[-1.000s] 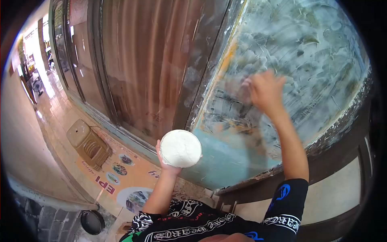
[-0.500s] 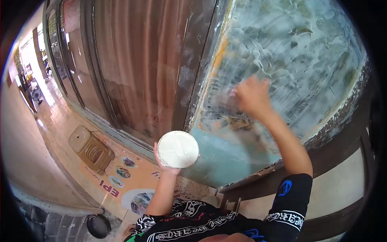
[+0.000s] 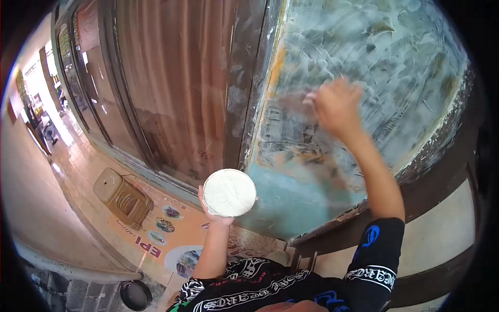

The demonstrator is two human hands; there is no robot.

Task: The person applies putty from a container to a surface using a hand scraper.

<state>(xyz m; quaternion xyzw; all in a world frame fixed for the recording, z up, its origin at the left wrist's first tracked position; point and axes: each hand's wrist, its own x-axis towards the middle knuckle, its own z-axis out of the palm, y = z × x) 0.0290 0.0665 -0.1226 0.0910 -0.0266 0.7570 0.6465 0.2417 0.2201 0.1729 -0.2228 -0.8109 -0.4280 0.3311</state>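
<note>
My left hand (image 3: 221, 218) is wrapped round the side and underside of a round tub (image 3: 207, 209) filled with white putty (image 3: 230, 192). The tub is held in front of the lower wall, its top facing me. Up at the wall (image 3: 306, 200), my right hand (image 3: 338, 106) is closed on a putty knife (image 3: 293, 100), which is smeared by motion; its blade points left toward the wall's edge strip. White, streaky putty (image 3: 384, 67) covers the upper wall, with bare blue-green paint below it.
Left of the wall stands a dark wooden frame (image 3: 241, 99) with glass and a brown curtain (image 3: 176, 78) behind. A brown plastic stool (image 3: 122, 197) lies on a printed banner (image 3: 179, 221) on the floor. A dark round pan (image 3: 136, 295) sits at lower left.
My right hand has moved slightly up and to the right along the wall with the putty knife. The tub stays in my left hand, and the view has shifted a little.
</note>
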